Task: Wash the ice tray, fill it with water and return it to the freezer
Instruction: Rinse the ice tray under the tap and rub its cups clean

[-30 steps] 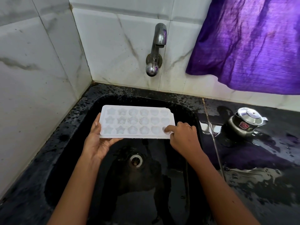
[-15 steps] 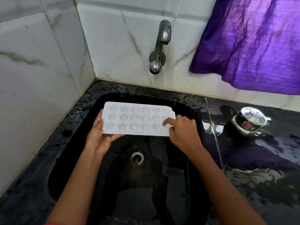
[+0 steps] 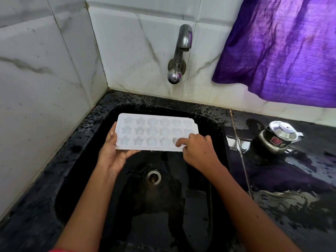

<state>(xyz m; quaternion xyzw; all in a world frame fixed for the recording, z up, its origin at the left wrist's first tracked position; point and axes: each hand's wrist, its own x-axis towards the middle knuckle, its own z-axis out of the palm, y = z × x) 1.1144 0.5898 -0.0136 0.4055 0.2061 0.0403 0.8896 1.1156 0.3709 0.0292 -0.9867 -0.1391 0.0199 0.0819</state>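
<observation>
The right hand's forefinger has shifted to a cell in the near row of the white ice tray. Its other fingers are curled, and I cannot tell whether the thumb grips underneath. The left hand holds the tray's left end, thumb along the edge and palm beneath. The tray is held level over the black sink, below the tap. A lidded steel pot stands on the wet desk.
</observation>
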